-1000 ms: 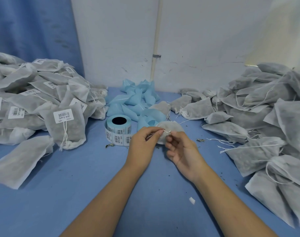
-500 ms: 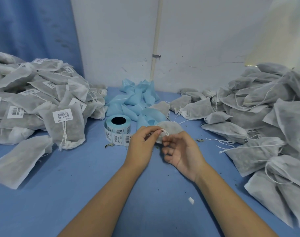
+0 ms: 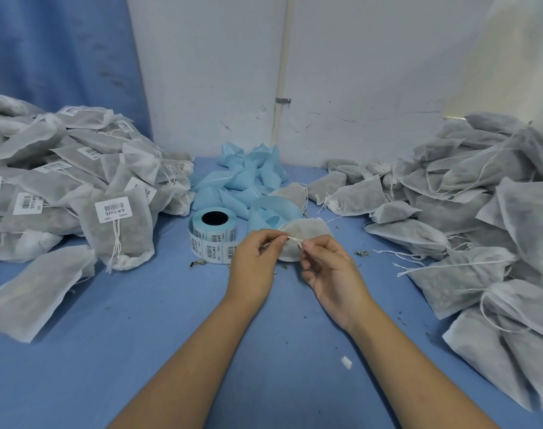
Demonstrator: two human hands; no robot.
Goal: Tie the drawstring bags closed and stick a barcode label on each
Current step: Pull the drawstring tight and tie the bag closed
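Blue worktop (image 3: 140,351) across the whole lower view, set into a corner of white wall (image 3: 357,88). On its right side, a big heap of grey drawstring bags (image 3: 480,212), mouths loose, white cords trailing. On its left side, a second heap of bags (image 3: 63,181), tied, one propped at the front with its barcode label (image 3: 113,209) facing up. Between the heaps, at the back, a tangle of pale blue backing strip (image 3: 239,181). Just in front of that, a label roll (image 3: 214,236) lying flat, core hole up, printed labels showing round its side. In the middle, just right of the roll, left hand (image 3: 254,261) and right hand (image 3: 332,270) close together, each closed in a pinch on the white drawstring (image 3: 295,239), a short length stretched between the fingertips. Behind the fingers, the one bag (image 3: 307,230) held by that cord, mouth toward the hands; resting on the worktop or lifted just off it, cannot tell. Small dark crumbs scattered about. Near the right forearm, a white paper scrap (image 3: 346,362).
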